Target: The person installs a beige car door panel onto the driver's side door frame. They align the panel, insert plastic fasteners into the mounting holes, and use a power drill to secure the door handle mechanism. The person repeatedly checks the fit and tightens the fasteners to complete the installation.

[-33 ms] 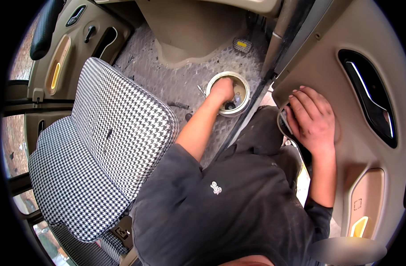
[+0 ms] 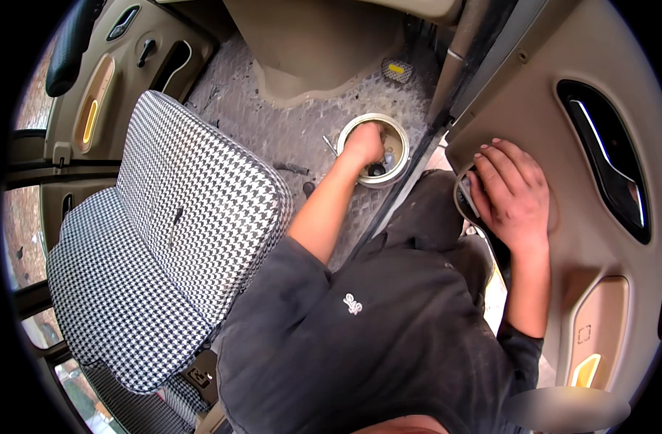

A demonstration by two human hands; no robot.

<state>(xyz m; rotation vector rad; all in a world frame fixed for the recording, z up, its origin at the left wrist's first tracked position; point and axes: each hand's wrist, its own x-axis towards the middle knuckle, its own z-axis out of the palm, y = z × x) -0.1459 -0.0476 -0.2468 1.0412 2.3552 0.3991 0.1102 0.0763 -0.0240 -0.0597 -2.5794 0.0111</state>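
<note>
My left hand (image 2: pixel 364 143) reaches down into a round, pale-rimmed bucket (image 2: pixel 350 179) on the cab floor. Its fingers look curled, but their tips and whatever they grip are hidden inside. Next to that hand, a round black part (image 2: pixel 376 170) and a small clear piece (image 2: pixel 389 157) lie in the bucket. On the other side, my right hand (image 2: pixel 510 192) rests against the beige door panel (image 2: pixel 562 195) with fingers stretched out. Its thumb lies by the dark-rimmed rounded edge at the panel's lower corner.
A seat (image 2: pixel 201 210) in black-and-white houndstooth stands to the left. A pedal (image 2: pixel 397 70) with a yellow mark sits beyond the bucket. Dark debris (image 2: pixel 291 168) lies on the textured floor (image 2: pixel 237 94). The door sill (image 2: pixel 389 210) runs just right of the bucket.
</note>
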